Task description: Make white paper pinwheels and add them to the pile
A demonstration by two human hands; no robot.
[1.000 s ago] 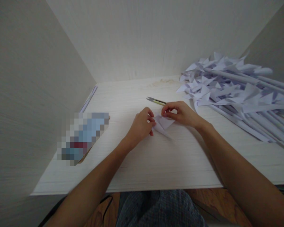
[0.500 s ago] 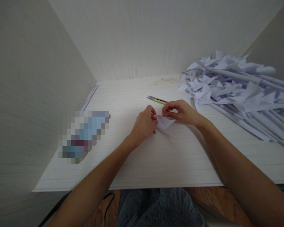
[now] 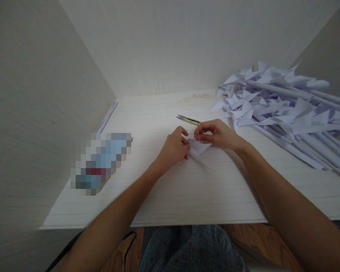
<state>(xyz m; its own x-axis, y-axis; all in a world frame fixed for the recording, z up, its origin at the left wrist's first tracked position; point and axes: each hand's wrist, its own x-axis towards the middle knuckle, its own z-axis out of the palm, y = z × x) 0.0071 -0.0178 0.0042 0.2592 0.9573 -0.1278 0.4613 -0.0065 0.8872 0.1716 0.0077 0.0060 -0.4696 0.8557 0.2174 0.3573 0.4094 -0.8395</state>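
A small folded white paper pinwheel (image 3: pixel 198 149) is held between my two hands just over the table. My left hand (image 3: pixel 176 146) is closed on its left side, the fingers curled against the paper. My right hand (image 3: pixel 212 133) pinches its upper edge near the middle with thumb and forefinger. One pointed paper tip sticks out toward me, below the hands. Just beyond my right hand lie small thread snips (image 3: pixel 188 120) with pointed metal blades and a yellow-green edge; their back end is hidden behind the fingers.
Many white paper pinwheels on rolled paper sticks (image 3: pixel 283 109) are heaped at the right. Thin paper rolls (image 3: pixel 107 116) lie along the left wall. A blurred-out bluish object (image 3: pixel 103 162) rests at the left of the white table (image 3: pixel 170 204). Walls enclose the back and sides.
My left fingers have shifted slightly to the right on the paper, and its left part has turned a little. My right hand stays almost in place.
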